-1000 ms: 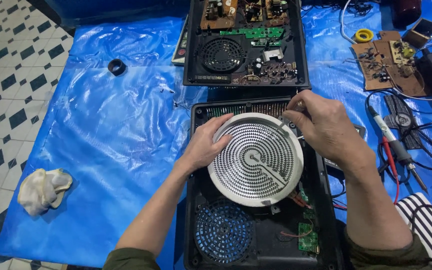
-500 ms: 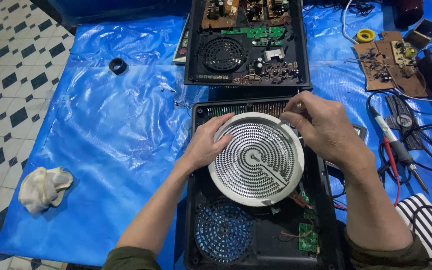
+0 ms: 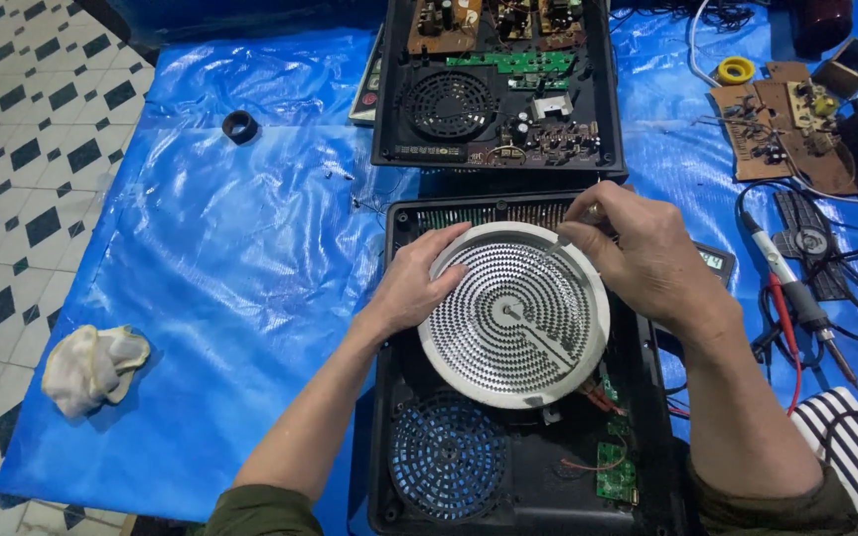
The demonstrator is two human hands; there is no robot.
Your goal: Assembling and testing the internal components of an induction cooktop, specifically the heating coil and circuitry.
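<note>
A round white heating plate [image 3: 514, 316] with a spiral coil sits over an opened black cooker housing [image 3: 518, 457]. My left hand [image 3: 417, 280] grips the plate's left rim. My right hand [image 3: 638, 253] pinches the plate's upper right rim, fingers curled over the edge. Below the plate show a round fan grille [image 3: 449, 457] and a small green circuit board [image 3: 616, 474] with red wires.
A second opened black cooker [image 3: 499, 84] with circuit boards lies further back. On the blue plastic sheet [image 3: 220, 258] are a black ring [image 3: 240, 126], a crumpled cloth [image 3: 91, 365], loose brown boards [image 3: 782, 129], a yellow tape roll [image 3: 735, 70] and a soldering iron [image 3: 796, 293] with cables.
Both hands stay on the plate's rim. The plate has barely shifted, if at all.
</note>
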